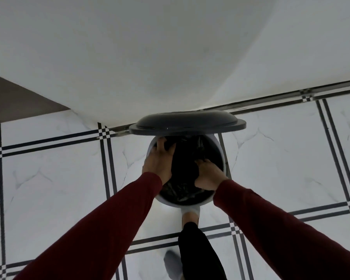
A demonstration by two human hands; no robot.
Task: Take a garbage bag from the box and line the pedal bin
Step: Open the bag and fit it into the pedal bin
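White floor tiles (55,170) crossed by black double lines fill the lower frame, with a pale wall (150,47) above. At the centre stands the bin (220,150), its dark lid (187,123) raised toward the wall; a foot (190,218) just below it seems to hold the pedal down, though the pedal itself is hidden. The black bag (185,168) already sits inside the bin, bunched in the middle and crumpled along the near rim.

The left hand (160,158) lies at the far-left rim, fingers curled over bag film and seemingly gripping it there. The right hand (207,174) is centre-right, fingers bent into a fold of the bag and pinching it.

The bag looks to be in place but not yet spread. To do this well, draw the mouth outward in opposite directions, fold the hem over the rim all round, and press the middle down so air escapes. Keep the foot steady, or the lid will drop on the wrists.
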